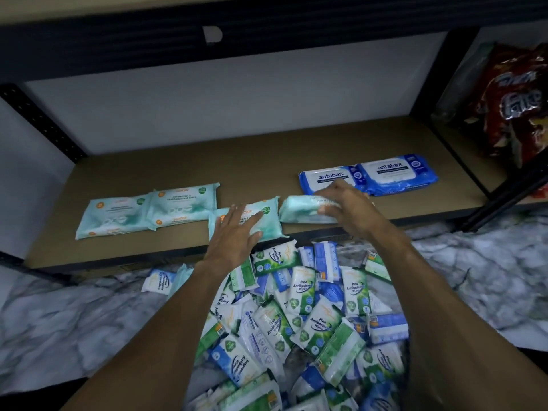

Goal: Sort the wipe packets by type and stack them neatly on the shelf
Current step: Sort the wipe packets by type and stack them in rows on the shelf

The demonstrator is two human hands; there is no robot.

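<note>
While left hand [234,232] presses, right hand [347,209] grips packet [298,211].

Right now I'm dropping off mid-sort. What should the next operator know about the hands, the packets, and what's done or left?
Left hand: open, lying flat on a teal packet near the front edge of the shelf.
Right hand: grips one end of another teal packet, which is tilted and lies just right of the first.
Done: teal group lies at the shelf's left; two blue antabax packets lie side by side at the right.
Left: settle these two teal packets, then sort the pile of green pine and blue-white packets below the shelf, and stack each type.
</note>
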